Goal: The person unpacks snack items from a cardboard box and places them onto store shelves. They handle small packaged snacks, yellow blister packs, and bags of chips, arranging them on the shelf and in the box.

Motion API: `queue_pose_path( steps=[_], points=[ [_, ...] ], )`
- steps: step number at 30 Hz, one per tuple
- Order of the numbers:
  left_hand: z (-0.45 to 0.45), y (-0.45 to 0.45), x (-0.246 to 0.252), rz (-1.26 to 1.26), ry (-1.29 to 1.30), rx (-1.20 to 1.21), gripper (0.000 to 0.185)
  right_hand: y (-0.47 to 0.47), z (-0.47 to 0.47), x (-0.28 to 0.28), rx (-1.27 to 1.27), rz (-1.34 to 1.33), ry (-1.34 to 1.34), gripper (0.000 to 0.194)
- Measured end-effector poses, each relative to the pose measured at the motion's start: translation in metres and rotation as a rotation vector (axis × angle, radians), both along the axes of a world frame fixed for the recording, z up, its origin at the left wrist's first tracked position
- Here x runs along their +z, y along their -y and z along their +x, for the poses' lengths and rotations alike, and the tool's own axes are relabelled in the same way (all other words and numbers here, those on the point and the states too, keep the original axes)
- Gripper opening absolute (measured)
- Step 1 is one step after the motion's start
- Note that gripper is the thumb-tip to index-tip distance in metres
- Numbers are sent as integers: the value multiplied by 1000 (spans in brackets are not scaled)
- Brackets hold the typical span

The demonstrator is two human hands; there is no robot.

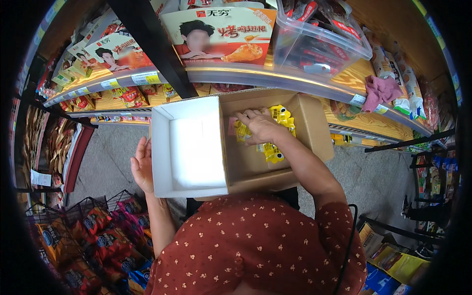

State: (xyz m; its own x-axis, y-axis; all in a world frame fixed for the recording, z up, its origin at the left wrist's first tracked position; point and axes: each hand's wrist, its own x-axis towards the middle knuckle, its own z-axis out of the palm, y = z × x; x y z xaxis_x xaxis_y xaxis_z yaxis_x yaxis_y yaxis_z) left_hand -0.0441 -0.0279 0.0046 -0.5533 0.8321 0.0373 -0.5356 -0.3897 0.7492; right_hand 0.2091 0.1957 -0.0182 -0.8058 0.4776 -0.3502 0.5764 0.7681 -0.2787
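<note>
An open brown cardboard carton [258, 180] lies before my torso, with a white-lined open box [197, 151] seated in its left part. No contents show inside the white box. My right hand [261, 127] reaches into the carton's right part, its fingers and thumb around a yellow snack packet [242, 133]. More yellow packets [282, 115] with eye-like prints lie beside and under that hand. My left hand [142, 166] is at the left outer side of the boxes, palm turned up and fingers curled. Part of it is hidden by the white box, so its grip is unclear.
A shelf ahead holds printed snack cartons [225, 37] and a clear plastic bin [317, 48] of packets. A pink cloth [381, 92] hangs over its edge. A black post [158, 48] rises at left. Bagged snacks [110, 243] fill a wire rack at lower left.
</note>
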Motion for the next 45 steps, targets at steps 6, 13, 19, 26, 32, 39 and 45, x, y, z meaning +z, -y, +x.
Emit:
queue_pose_path(
  steps=[6,13,19,26,32,39,45],
  points=[
    [17,-28,12,-102,-322,42,83,8,-12,0,57,18,68,95],
    [3,-73,30,-114,-203,-64,80,-2,-8,6,-69,-289,-66,90],
    [17,-78,45,-235,-262,-219,68,2,-9,4,-43,-227,-78,90],
    [21,-74,42,-315,-116,-193,59,-14,-1,15,-206,-546,-364,82],
    [24,-72,42,-279,-24,-144,68,-23,12,8,-424,-1716,-1007,65],
    [12,-64,43,-207,-199,-137,70,-24,8,-15,-381,-1784,-900,56],
    [-4,-59,45,-163,-353,-62,67,-29,8,-23,-383,-1774,-959,47]
  ],
)
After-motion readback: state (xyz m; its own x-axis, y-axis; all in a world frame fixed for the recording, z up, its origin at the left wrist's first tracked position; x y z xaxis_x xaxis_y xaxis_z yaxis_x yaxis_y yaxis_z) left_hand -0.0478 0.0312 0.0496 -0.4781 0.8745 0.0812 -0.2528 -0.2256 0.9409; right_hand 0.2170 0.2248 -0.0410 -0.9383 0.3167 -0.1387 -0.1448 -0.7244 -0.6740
